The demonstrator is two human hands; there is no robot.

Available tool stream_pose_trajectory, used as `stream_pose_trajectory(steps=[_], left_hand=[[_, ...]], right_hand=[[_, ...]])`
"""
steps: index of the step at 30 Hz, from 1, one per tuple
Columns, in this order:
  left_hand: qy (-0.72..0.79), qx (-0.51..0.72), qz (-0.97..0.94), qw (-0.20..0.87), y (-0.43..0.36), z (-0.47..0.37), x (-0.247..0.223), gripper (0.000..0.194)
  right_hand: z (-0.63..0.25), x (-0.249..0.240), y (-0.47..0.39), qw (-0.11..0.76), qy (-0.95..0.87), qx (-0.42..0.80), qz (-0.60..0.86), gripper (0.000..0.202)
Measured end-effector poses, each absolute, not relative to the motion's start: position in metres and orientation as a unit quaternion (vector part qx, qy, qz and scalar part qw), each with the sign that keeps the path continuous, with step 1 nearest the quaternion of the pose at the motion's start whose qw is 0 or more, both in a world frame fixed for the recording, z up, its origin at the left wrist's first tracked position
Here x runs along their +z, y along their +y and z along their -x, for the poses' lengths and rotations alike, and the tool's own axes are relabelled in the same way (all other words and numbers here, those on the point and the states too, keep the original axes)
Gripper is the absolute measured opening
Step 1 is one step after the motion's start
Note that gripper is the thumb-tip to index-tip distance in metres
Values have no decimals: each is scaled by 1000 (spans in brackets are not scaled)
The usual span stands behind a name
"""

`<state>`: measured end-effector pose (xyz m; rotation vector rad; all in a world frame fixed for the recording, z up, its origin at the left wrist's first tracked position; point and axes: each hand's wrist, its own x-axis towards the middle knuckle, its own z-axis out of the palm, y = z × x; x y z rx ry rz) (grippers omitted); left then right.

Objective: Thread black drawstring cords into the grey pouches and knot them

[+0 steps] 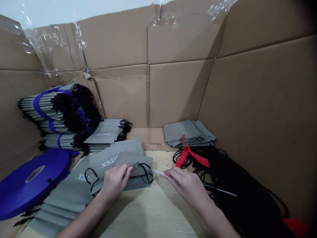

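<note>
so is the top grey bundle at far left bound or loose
Bound: the top grey bundle has a blue band wrapped around it.

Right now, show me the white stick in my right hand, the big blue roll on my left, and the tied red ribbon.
White stick (158,172): head view, on its shorter visible length.
Blue roll (34,191): head view, on its flat face, below the hole.
Red ribbon (183,157): head view, on its left strip.
</note>
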<state>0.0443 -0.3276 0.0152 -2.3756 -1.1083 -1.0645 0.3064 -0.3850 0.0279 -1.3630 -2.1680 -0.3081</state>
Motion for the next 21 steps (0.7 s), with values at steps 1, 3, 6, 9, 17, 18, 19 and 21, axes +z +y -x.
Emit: stream_pose_trajectory(steps=[1, 3, 6, 9, 17, 18, 19, 21], left_hand=[[-388, -368, 830, 159, -328, -45, 15, 35], [-389, -359, 832, 167, -328, -45, 15, 36], [-395, -337, 835, 181, -327, -46, 15, 37], [-389, -301, 853, 174, -326, -48, 15, 35], [-353, -253, 892, 123, -326, -52, 11, 31], [-355, -262, 890, 114, -326, -52, 10, 30], [-355, -271, 889, 99, -325, -51, 10, 28], [-347, -290, 890, 66, -323, -50, 9, 23]], right_hand=[[-306, 28, -385, 276, -808, -123, 506, 27], [-306, 29, -386, 271, -808, -144, 502, 27], [-306, 30, -388, 272, -808, -185, 490, 27], [-305, 32, -390, 271, -811, -211, 474, 25], [-296, 31, -393, 285, -808, -177, 484, 27], [-297, 31, -392, 283, -804, -165, 496, 27], [-298, 30, -392, 282, -799, -153, 508, 28], [-301, 30, -391, 275, -797, -131, 521, 30]])
